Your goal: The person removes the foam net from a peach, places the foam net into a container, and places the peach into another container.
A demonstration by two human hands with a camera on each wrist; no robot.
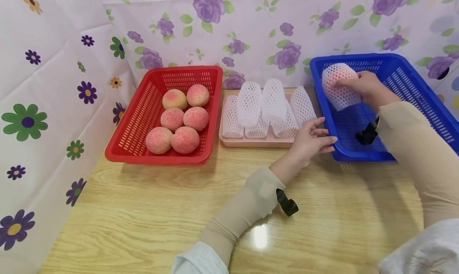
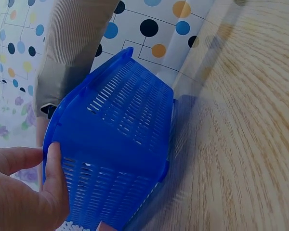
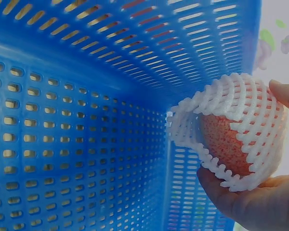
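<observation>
My right hand (image 1: 369,86) grips a pink peach (image 3: 224,139) wearing a white foam net sleeve (image 1: 338,100), over the inside of the blue basket (image 1: 358,156). In the right wrist view the sleeve's loose end gapes, baring part of the peach. My left hand (image 1: 308,140) reaches to the basket's near left corner with fingers spread and fairly straight. Its fingertips (image 2: 54,154) lie at the basket rim in the left wrist view. Just left of that hand, a pink tray (image 1: 258,143) bears several white foam net sleeves (image 1: 249,102).
A red basket (image 1: 125,157) with several peaches (image 1: 184,140) stands on the left of the wooden table (image 1: 150,218). Floral cloth (image 1: 251,38) rises behind the baskets and tray. Black straps (image 1: 287,204) hang at both wrists.
</observation>
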